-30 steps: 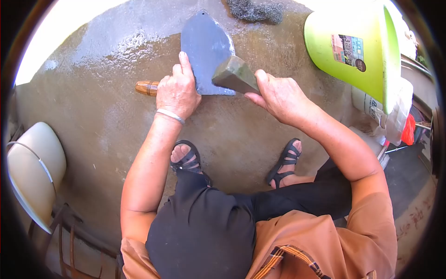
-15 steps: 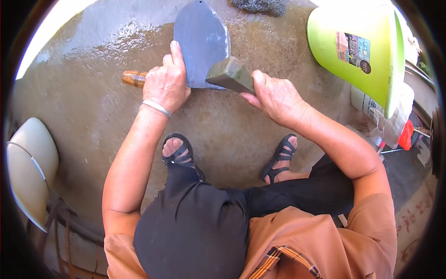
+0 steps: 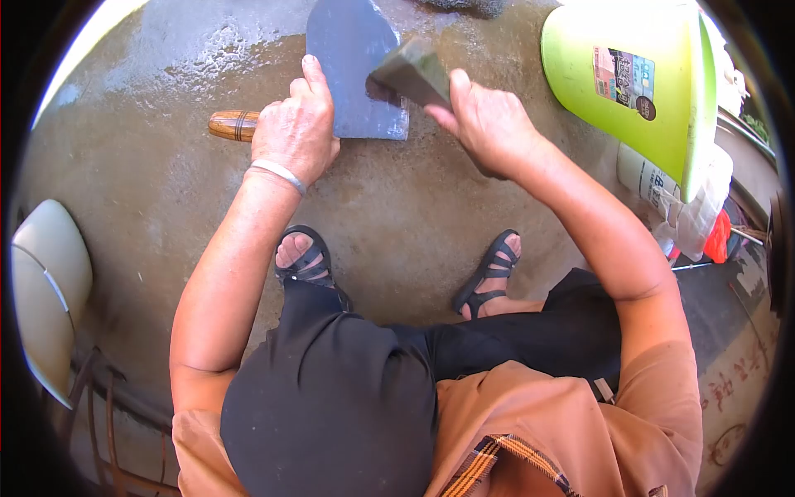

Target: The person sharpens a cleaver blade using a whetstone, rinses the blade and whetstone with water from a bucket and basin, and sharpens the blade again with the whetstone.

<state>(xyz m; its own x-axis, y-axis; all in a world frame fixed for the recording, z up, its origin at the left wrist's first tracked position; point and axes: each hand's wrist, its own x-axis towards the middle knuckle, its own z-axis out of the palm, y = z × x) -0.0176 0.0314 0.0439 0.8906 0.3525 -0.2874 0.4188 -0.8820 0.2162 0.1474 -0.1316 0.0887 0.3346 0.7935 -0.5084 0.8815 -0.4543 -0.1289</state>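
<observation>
"From the head view, what have you got in your hands?"

"My left hand is closed round the inner end of a wooden handle, whose rounded butt sticks out to the left. My forefinger lies straight along the left edge of the broad grey blade."

"And the right?"

"My right hand pinches a grey-green stone block, thumb above, the other fingers mostly hidden. The block is tilted, its far end over the blade's right side. I can't tell whether they touch."

"Where is the blade?"

"Ahead of my feet, above the wet floor, its far tip cut off by the top of the view."

"Any writing about?"

"The lime-green bucket, to the right, bears a label with pink, dark and blue panels and a dark round spot. Pale characters run down the dark part, too small for me to read. Just below it, a white tub carries dark lettering, partly behind clear plastic. At lower right, a pale surface has red handwritten marks; I can't make those out either."
</observation>
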